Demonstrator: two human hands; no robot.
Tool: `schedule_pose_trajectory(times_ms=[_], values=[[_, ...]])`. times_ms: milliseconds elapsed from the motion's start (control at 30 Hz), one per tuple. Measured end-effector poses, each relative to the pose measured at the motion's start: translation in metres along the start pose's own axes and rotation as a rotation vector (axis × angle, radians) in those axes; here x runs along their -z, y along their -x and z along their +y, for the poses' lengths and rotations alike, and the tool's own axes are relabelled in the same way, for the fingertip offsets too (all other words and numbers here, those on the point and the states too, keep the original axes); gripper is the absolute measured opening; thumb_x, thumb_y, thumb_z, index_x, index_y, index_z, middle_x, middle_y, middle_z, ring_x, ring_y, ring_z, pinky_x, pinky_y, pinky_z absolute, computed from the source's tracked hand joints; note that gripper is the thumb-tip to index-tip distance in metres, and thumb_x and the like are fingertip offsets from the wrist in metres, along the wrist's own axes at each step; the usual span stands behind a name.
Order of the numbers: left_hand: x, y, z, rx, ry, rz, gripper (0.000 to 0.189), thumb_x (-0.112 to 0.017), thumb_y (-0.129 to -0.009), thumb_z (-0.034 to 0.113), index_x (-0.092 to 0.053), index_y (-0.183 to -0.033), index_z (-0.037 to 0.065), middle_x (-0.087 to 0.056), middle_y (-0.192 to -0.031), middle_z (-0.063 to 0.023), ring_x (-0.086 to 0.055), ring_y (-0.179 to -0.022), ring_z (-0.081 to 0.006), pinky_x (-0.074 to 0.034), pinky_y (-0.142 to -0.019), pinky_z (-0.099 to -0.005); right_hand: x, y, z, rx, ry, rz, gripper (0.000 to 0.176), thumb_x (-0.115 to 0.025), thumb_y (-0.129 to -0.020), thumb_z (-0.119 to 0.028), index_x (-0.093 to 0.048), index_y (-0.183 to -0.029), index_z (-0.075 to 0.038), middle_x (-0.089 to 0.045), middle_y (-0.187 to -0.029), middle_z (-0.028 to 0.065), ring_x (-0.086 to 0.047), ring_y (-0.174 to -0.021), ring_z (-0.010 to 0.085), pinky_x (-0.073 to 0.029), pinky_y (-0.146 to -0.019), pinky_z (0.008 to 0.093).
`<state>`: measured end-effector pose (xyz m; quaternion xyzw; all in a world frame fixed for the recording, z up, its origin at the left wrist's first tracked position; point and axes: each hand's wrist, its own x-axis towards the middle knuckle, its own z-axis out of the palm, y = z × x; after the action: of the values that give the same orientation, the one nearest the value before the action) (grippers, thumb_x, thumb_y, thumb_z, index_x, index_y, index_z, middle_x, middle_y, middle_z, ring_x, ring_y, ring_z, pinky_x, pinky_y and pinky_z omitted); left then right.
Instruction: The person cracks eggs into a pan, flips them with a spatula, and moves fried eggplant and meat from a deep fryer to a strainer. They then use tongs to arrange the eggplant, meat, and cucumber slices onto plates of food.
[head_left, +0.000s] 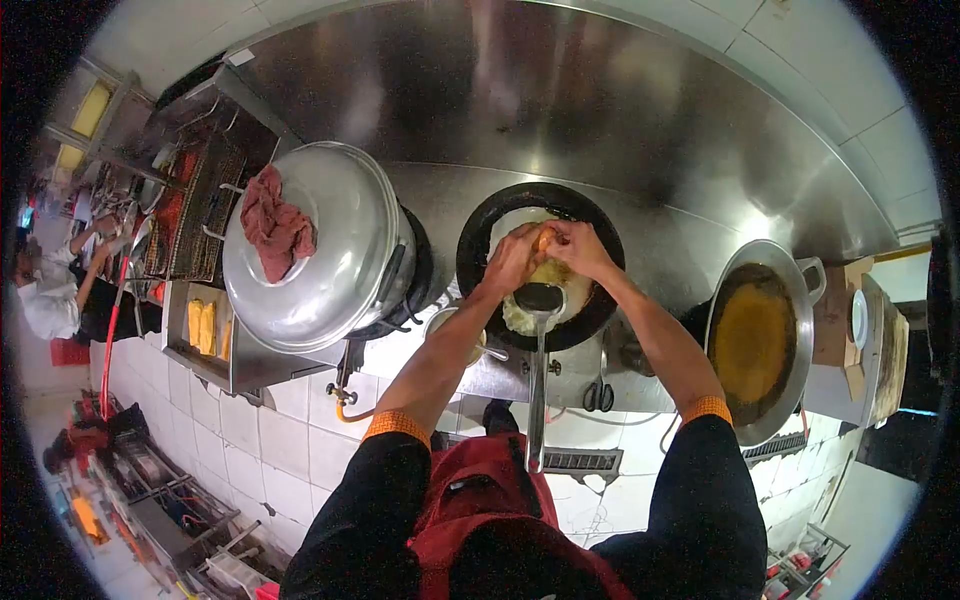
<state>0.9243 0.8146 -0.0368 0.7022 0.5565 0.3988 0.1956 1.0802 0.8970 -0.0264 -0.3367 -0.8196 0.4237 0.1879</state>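
Observation:
Over a dark wok (590, 320), my left hand (512, 260) and my right hand (583, 248) meet, fingers closed together on a brown egg (545, 238). Whether the shell is cracked is hidden by my fingers. Pale, whitish-yellow food (518, 318) lies in the wok below. A metal ladle (538, 380) rests with its bowl in the wok, its long handle reaching out over the near edge towards my red apron (480, 490). Neither hand touches the ladle.
At left stands a big pot with a domed lid (330, 240) and a reddish cloth (275, 225) on top. A wide pan of brownish oil (755, 340) is at right. Scissors (599, 392) hang at the counter's front. A person (60, 290) works far left.

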Motion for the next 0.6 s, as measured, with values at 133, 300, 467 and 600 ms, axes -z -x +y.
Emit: schedule_pose_trajectory(times_ms=[133,300,467,600], values=[[-0.018,0.001,-0.014,0.066,0.04,-0.124,0.033,-0.057,-0.08,0.013,-0.056,-0.109,-0.002,-0.06,-0.106,-0.0156,-0.058,-0.095,-0.0291,-0.046,-0.085,-0.0375,0.009,0.008,-0.032,-0.171,-0.043,-0.04,0.031,-0.064,-0.081,-0.023,-0.063,-0.104,-0.002,-0.067,-0.084,0.0074,-0.058,-0.076,0.0092,-0.048,-0.068,0.0274],[0.016,-0.001,0.034,0.349,0.508,0.035,0.01,-0.048,-0.084,0.008,-0.055,-0.088,0.003,-0.055,-0.092,-0.0148,-0.056,-0.087,-0.0322,-0.043,-0.076,-0.0375,0.0,-0.001,0.024,0.003,-0.097,-0.015,0.038,-0.063,-0.083,-0.022,-0.059,-0.111,0.005,-0.065,-0.096,0.0116,-0.061,-0.085,0.0171,-0.049,-0.074,0.0318],[-0.011,0.003,0.006,-0.087,-0.048,0.114,0.01,-0.051,-0.082,0.007,-0.051,-0.091,0.003,-0.053,-0.091,-0.0156,-0.055,-0.086,-0.0358,-0.043,-0.075,-0.0411,0.007,0.003,0.004,-0.007,-0.24,-0.09,0.033,-0.063,-0.081,-0.01,-0.059,-0.11,0.004,-0.064,-0.096,0.0084,-0.059,-0.085,0.0152,-0.049,-0.072,0.0321],[0.011,0.005,0.03,0.126,0.102,-0.017,0.026,-0.049,-0.085,0.013,-0.054,-0.109,0.006,-0.056,-0.106,-0.0157,-0.055,-0.097,-0.0303,-0.042,-0.086,-0.0403,0.005,0.005,0.007,-0.083,-0.318,-0.034,0.028,-0.064,-0.079,-0.011,-0.062,-0.104,0.001,-0.063,-0.093,0.0058,-0.058,-0.084,0.016,-0.047,-0.078,0.0317]])
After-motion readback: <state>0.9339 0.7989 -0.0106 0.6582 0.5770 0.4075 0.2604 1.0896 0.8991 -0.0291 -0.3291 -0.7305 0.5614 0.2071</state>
